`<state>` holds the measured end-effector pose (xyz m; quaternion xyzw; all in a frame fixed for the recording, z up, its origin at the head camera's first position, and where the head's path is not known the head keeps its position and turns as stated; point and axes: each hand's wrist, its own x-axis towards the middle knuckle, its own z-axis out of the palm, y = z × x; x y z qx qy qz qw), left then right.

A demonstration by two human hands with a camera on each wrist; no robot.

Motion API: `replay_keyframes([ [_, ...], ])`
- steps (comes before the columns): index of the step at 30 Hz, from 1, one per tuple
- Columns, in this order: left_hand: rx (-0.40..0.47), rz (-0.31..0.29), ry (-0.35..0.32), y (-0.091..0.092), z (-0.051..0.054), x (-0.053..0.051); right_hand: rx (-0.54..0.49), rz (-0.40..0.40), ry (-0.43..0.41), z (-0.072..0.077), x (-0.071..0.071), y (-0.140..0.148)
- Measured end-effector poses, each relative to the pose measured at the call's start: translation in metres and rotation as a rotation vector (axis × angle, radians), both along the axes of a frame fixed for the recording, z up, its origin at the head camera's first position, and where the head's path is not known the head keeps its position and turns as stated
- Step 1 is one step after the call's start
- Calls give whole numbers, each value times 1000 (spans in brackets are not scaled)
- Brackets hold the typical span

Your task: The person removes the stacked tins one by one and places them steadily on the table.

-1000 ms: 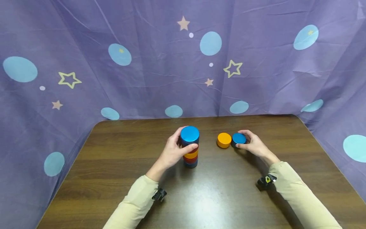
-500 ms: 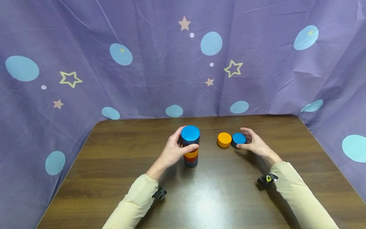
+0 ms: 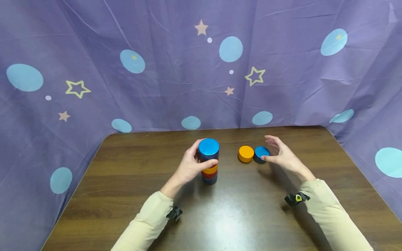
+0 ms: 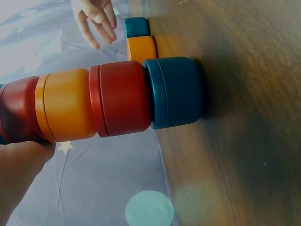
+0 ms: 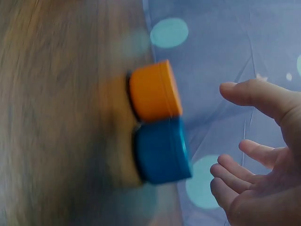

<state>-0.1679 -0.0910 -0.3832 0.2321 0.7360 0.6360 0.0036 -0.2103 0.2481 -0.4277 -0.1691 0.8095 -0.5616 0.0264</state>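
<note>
Star-printed cloth [image 3: 169, 99] backs the bench [image 3: 135, 202], where we appear to be steadying an upright canister stack [image 3: 209, 170], our left hand [image 3: 188, 164] gripping it high; our spread right hand [image 3: 285, 157] grasps nothing near a blue canister [image 3: 260, 152]. Any next move, we judge, calls for balance.

The far side and both flanks were enclosed by a creased purple cloth [image 3: 176, 94], on which pale blue ovals [image 3: 231, 49], small white dots [image 3: 209, 40] and solid and outlined stars [image 3: 201, 27] were printed. In front of it a brown wood-grained tabletop [image 3: 125, 177] with rounded far corners was set, and a bright patch of light [image 3: 227, 225] was reflected from its near part
</note>
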Motion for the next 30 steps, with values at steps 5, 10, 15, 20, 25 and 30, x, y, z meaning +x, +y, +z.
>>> replay_keyframes([
  [5,9,-1,-9,0,0,0,36,40,41,9,6,-15],
  [10,-16,6,-31,-1,1,1,84,83,99,20,12,-32],
  [15,-38,19,-36,-3,-2,1,63,127,131,28,18,-47],
  [20,-18,9,-18,-5,-8,0,39,164,150,35,22,-58],
  [25,-15,5,3,-7,-11,0,59,201,200,47,29,-68],
  [30,-32,7,-13,-8,-13,1,101,225,228,62,35,-79],
])
